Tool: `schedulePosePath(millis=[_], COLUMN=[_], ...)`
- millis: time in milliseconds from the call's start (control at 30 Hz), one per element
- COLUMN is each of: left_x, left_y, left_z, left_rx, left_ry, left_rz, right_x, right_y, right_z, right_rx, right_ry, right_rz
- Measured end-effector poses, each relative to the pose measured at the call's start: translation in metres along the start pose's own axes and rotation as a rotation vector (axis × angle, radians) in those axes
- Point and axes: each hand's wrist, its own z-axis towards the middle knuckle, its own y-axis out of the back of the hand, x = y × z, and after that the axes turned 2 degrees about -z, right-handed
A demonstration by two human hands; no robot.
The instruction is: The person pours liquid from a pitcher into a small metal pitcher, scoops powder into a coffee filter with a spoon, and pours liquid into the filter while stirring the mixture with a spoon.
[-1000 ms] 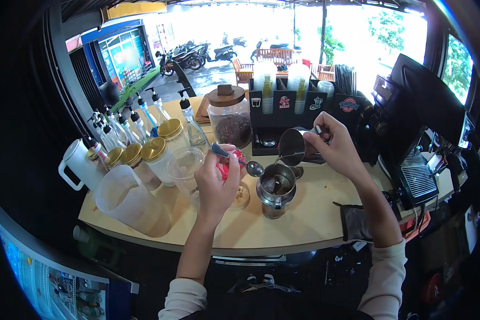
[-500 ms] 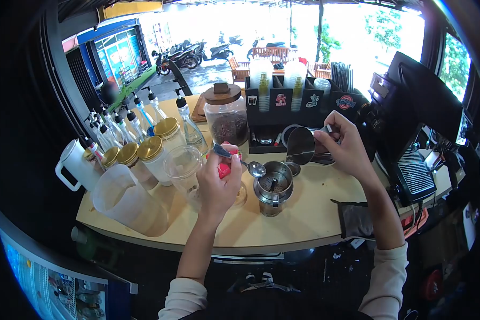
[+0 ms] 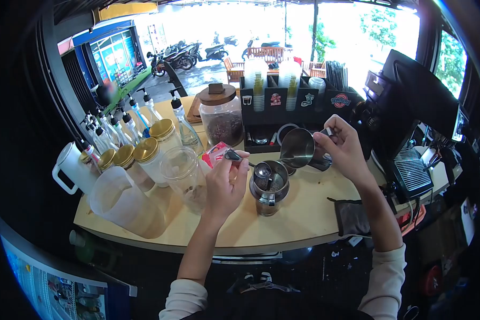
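My left hand (image 3: 225, 186) is closed around the dark handle of a spoon (image 3: 262, 170). The spoon's bowl is over the open top of a metal drip coffee filter (image 3: 270, 199), with wet, dark contents visible inside. Below the filter is a small cup, mostly hidden. My right hand (image 3: 342, 148) grips the handle of a metal pitcher (image 3: 297, 148), tilted left with its lip close to the filter's rim. Whether liquid is flowing I cannot tell. Just behind my left hand lies a red and white packet (image 3: 214, 154); a clear plastic cup (image 3: 181, 170) stands to its left.
A frosted jug (image 3: 117, 200), gold-lidded jars (image 3: 146, 154) and pump bottles (image 3: 184, 125) line the left. Behind are a wooden-lidded jar of dark beans (image 3: 221, 120) and a black cup organizer (image 3: 274, 101). A dark cloth (image 3: 354, 217) and coffee machine (image 3: 416, 173) are at right.
The spoon's bowl has moved right, from beside the filter to over its opening. My left hand has shifted right with it. The pitcher stays tilted, turned slightly more toward the filter.
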Motion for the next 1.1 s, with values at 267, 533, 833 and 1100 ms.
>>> schedulePosePath(millis=[267,533,833,1100], left_x=[-0.004,-0.002,-0.005,-0.006], left_y=[0.0,-0.002,-0.004,-0.013], left_z=[-0.001,-0.004,-0.005,-0.002], left_rx=[0.001,0.001,-0.001,0.044], left_ry=[-0.017,0.017,0.014,-0.095], left_rz=[0.021,-0.064,-0.071,-0.032], right_x=[-0.066,-0.169,-0.201,-0.142], right_y=[0.015,0.007,-0.003,0.006], right_z=[-0.026,-0.075,-0.095,-0.075], right_rx=[-0.228,-0.42,-0.526,-0.392], right_ry=[-0.141,-0.326,-0.416,-0.167], right_rz=[0.262,0.503,0.64,0.029])
